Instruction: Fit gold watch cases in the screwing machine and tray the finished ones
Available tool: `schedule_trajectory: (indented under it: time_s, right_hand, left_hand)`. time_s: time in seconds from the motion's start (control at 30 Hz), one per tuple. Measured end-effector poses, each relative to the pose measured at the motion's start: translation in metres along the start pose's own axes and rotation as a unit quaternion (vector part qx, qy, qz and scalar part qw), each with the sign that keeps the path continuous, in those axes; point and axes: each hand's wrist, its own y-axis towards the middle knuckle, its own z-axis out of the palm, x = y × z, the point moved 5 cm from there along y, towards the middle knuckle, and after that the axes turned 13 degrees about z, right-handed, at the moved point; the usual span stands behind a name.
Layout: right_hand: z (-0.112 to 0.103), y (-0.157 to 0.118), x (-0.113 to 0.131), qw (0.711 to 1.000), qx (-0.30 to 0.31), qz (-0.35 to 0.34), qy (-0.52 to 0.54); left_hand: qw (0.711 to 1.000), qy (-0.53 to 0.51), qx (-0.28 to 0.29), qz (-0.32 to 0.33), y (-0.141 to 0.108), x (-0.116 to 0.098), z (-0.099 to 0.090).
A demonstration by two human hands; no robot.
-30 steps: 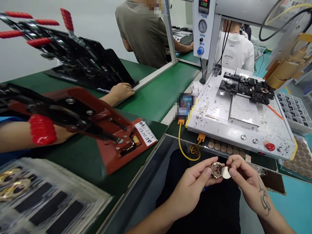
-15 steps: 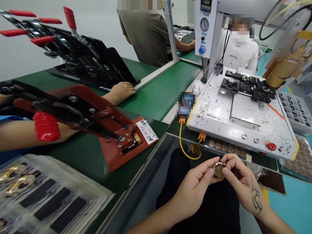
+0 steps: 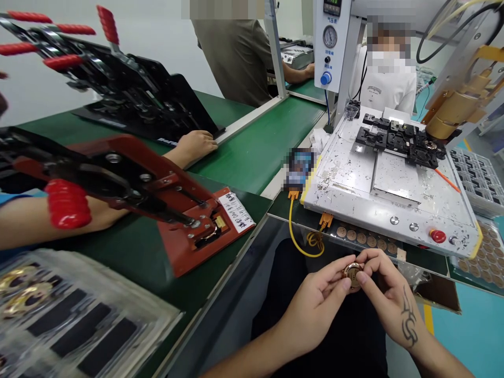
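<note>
- Round shiny case [image 3: 353, 276], low right of middle, pinched by left hand [image 3: 315, 302] and right hand [image 3: 391, 299]
- Green table [image 3: 142, 252], left
- White machine [image 3: 342, 181], right
- Pale wall [image 3: 153, 37], upper left
- Two people [image 3: 240, 58], top

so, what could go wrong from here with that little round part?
Drop: the left hand and right hand hold the round metal part by fingertips above the lap, so a slip could send it down there.

Misseating: the thumbs are at the brown disc in it; uneven pressure might leave the disc skewed.

Snag: the yellow cable hangs in a loop near the left hand and might catch it.
</note>
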Motion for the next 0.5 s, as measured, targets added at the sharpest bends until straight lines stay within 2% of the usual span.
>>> schedule_trajectory:
  time_s: [0.17, 0.27, 0.4, 0.5]
  right_hand:
    - [0.002, -0.004, -0.003, 0.995, -0.057, -0.066, -0.043]
    - [0.001, -0.003, -0.010, 0.993, -0.084, -0.054, -0.056]
    - [0.007, 0.003, -0.006, 0.990, -0.020, -0.089, -0.110]
    - [0.008, 0.009, -0.001, 0.994, -0.010, -0.086, -0.074]
  left_hand:
    - [0.994, 0.106, -0.014, 0.032, -0.003, 0.006, -0.005]
    - [0.983, 0.173, 0.002, 0.063, -0.002, 0.003, -0.008]
    - [0.969, 0.230, 0.057, 0.069, 0.005, -0.008, -0.013]
    - [0.975, 0.210, 0.021, 0.074, 0.008, -0.017, -0.019]
